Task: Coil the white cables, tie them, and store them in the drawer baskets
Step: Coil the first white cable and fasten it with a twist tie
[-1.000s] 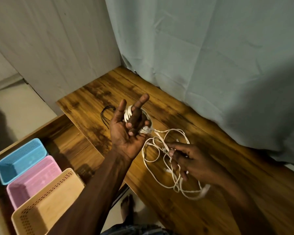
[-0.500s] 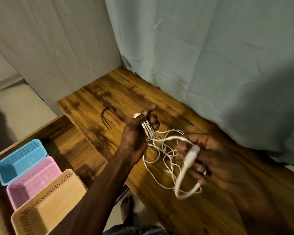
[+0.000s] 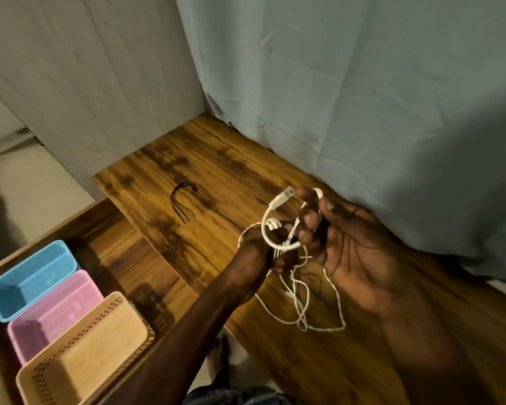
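Observation:
A white cable hangs in loose loops over the wooden table. My left hand grips a bunch of its coils. My right hand pinches a thicker stretch of cable near its clear plug, which curves in a loop between both hands. A small bundle of black ties lies on the table to the left of my hands. Three baskets stand in the open drawer at lower left: blue, pink and beige.
A pale blue curtain hangs along the table's far and right side. A grey wall panel stands at the left. The drawer's wooden floor shows beside the baskets. A bare foot is on the floor below the table edge.
My right hand has lifted the plug end up and left to my left hand, forming a loop. My left hand has turned and closed round the coils.

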